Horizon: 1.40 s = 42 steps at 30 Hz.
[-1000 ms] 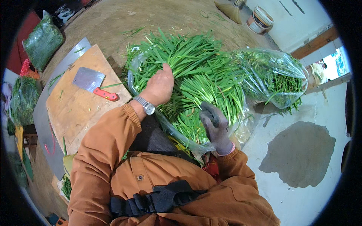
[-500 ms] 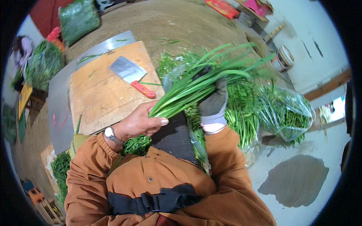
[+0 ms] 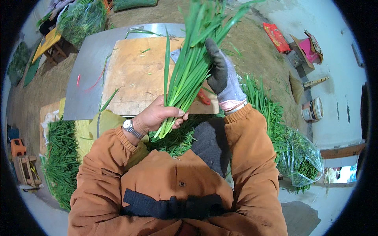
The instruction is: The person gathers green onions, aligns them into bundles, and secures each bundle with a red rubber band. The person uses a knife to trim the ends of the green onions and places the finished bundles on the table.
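Fingers of the left hand (image 3: 159,116) grip one gathered chive bunch (image 3: 188,78) over the cutting board (image 3: 136,70), hold of the gloved right hand (image 3: 225,74) unclear, with a chive heap (image 3: 265,104) left at right.

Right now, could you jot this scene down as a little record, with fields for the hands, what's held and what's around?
left hand: bare, closed around the stem ends of the green bunch; wristwatch on that wrist
right hand: gloved, alongside the bunch's leaves; whether it grips them is unclear
bunch: long green leaves, paler stems, tilted with stems toward the person
behind bunch: cleaver, red-handled, partly hidden, on the wooden board
under board: grey metal sheet
far right: bagged greens in clear plastic
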Motion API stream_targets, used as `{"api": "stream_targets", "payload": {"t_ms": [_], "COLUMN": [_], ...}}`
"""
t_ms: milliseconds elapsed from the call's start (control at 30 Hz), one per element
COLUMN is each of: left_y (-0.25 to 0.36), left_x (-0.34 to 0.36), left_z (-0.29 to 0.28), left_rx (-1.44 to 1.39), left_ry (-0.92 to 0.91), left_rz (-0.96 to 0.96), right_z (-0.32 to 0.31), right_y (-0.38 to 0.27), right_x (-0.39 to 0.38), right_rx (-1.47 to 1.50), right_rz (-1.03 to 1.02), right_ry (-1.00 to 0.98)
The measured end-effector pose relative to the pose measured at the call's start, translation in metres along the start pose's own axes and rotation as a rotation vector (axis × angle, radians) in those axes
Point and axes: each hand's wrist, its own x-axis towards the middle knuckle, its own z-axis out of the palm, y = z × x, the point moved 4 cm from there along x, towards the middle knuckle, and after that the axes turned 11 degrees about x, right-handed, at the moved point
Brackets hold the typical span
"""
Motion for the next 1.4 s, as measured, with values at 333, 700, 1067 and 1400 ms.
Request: {"api": "stream_targets", "payload": {"t_ms": [333,700,1067,1400], "left_y": [-0.028,-0.049,0.044,0.029], "left_x": [-0.030,-0.045,0.019,0.011], "left_z": [-0.041,-0.028,-0.080,-0.065], "left_rx": [-0.235,-0.077,0.622,0.205], "left_ry": [0.084,0.003,0.175,-0.065], "left_rz": [0.040,-0.109,0.294,0.045], "right_z": [-0.004,0.063,0.063,0.038], "right_y": [0.069,0.067,0.017,0.065], "right_x": [-0.087,-0.058,0.019,0.030], "right_rx": [0.364,0.693,0.457,0.899], "right_rz": [0.142,0.470,0.196,0.150], "right_ry": [0.638,0.224,0.243,0.281]}}
